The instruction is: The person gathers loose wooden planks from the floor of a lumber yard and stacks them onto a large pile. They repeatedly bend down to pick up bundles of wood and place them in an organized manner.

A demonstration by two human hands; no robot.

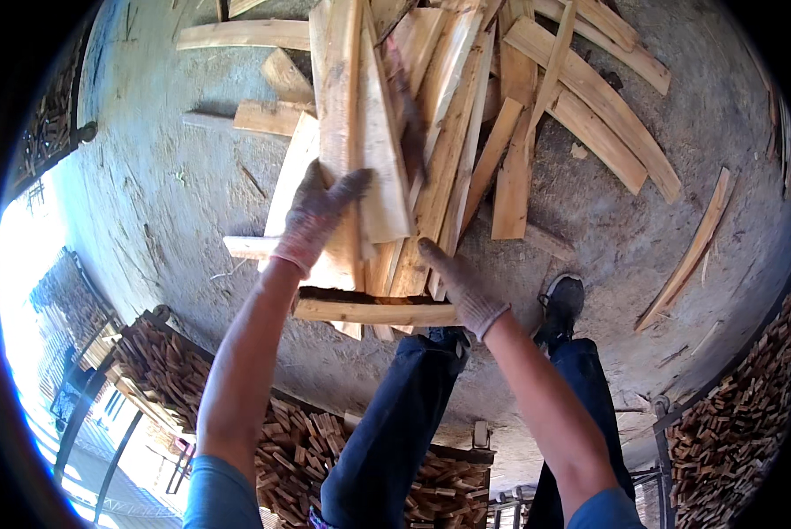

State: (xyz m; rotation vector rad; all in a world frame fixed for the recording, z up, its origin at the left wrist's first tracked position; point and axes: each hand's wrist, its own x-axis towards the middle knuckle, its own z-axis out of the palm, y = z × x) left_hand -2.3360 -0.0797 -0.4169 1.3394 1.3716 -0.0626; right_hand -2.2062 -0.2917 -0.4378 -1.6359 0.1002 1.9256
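Observation:
My left hand (320, 212), in a worn glove with a pinkish cuff, lies on a long pale plank (335, 123), thumb and fingers spread apart. My right hand (462, 286), also gloved, stretches its fingers along the right side of the plank pile (435, 198), beside the near ends. A short board (373, 312) lies crosswise at those ends, its right end next to my right hand; whether they touch, I cannot tell. Between the planks further up is a blurred reddish and dark shape (409, 115), too smeared to identify.
Loose planks lie on the concrete floor (184, 185), several at the upper right (603, 123) and one curved strip (688, 251) at the far right. My shoe (563, 304) stands right of the pile. Stacked wood pieces (735, 423) fill racks at the lower right and lower left.

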